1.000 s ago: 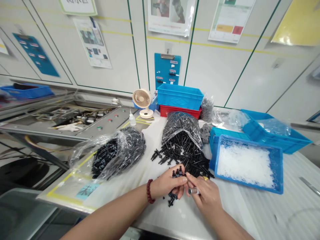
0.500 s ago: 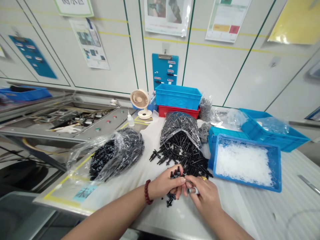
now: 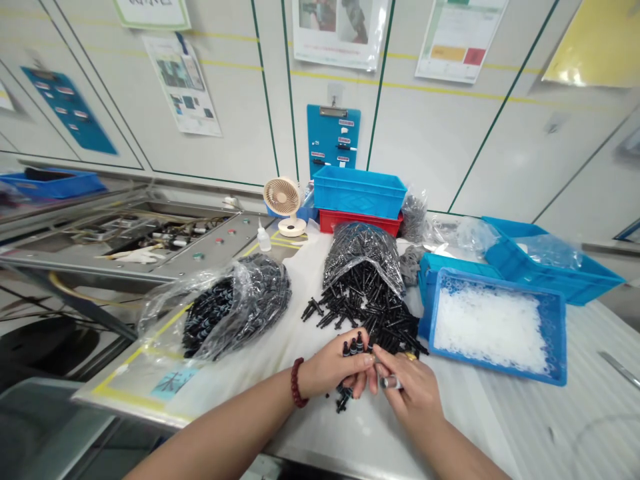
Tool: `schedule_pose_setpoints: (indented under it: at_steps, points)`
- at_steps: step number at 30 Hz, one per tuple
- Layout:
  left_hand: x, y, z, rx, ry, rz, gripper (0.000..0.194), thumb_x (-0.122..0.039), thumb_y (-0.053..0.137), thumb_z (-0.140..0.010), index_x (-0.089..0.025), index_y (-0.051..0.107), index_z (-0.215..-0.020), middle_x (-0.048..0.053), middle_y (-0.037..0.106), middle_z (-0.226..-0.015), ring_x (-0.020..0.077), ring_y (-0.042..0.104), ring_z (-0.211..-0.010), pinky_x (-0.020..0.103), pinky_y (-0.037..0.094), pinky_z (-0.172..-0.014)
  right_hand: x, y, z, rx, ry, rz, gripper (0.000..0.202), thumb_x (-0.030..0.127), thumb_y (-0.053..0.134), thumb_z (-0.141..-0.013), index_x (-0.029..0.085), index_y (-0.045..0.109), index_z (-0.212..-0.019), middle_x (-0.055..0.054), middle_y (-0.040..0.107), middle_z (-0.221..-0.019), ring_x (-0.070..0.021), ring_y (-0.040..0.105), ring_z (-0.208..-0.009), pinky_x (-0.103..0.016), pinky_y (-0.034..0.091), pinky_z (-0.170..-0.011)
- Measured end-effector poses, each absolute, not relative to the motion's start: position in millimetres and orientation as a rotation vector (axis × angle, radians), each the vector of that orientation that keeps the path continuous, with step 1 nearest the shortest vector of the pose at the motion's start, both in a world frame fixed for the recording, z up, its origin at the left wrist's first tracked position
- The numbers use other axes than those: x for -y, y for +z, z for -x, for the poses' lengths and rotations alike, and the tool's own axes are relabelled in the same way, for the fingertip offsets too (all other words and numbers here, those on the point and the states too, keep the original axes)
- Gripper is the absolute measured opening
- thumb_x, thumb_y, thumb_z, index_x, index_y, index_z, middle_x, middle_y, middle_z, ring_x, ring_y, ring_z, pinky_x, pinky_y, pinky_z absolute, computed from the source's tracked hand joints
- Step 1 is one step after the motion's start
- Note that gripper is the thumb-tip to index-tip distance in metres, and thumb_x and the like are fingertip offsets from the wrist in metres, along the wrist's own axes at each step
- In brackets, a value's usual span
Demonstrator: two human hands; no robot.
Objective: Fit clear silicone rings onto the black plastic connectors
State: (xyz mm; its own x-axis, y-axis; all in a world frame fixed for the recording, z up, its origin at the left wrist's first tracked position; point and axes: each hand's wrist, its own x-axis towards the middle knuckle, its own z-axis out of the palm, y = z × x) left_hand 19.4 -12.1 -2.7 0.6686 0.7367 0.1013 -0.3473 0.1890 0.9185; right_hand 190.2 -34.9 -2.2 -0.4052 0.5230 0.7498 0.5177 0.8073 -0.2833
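Note:
My left hand [image 3: 345,363] is closed around several small black rod-like parts [image 3: 353,347], whose knobbed ends stand up above the fingers and whose other ends show below. Beside it, my right hand [image 3: 411,381] is closed on a short silver cylindrical tool [image 3: 391,382]. Its thumb and fingertips meet the left fingertips, and what lies right between them is hidden. Just beyond the hands, a heap of loose black parts [image 3: 373,310] spills from an open clear plastic bag [image 3: 361,250].
A blue tray [image 3: 500,377] with many small clear-white rings stands at the right. On the left lies a second bag [image 3: 263,287] of black parts. Farther back are a small fan [image 3: 283,200], a dropper bottle [image 3: 263,238] and stacked bins [image 3: 357,193]. A metal strip [image 3: 620,369] lies far right.
The view has shifted slightly, so everything sits a little farther right. The hands have moved slightly apart at the fingertips, with the same things held.

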Motion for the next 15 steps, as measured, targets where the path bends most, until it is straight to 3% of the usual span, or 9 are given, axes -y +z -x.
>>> schedule_pose_setpoints:
  at_steps: [6,15]
  points:
    - [13.3,-1.6,-20.5,-0.383,0.803,-1.124,0.038,-0.042,0.061,-0.08,-0.018,0.032,-0.077,0.001,0.064,-0.061,0.0058,0.051,-0.036,0.013,0.022,-0.031,36.9,0.5,-190.2,2.079,-0.056,0.764,0.043,0.012,0.047,-0.083,0.021,0.049,-0.125,-0.001,0.066,-0.068,-0.0131,0.059,-0.056,-0.025,0.045,-0.052]
    - [15.8,-2.7,-20.4,-0.318,0.711,-1.124,0.037,-0.043,0.059,-0.081,-0.018,0.032,-0.08,0.003,0.065,-0.065,0.0058,0.052,-0.038,0.014,0.024,-0.033,40.0,5.1,-191.7,2.014,-0.074,0.707,0.025,0.012,0.046,-0.085,0.018,0.055,-0.108,-0.001,0.063,-0.064,-0.0129,0.053,-0.054,-0.025,0.042,-0.051]
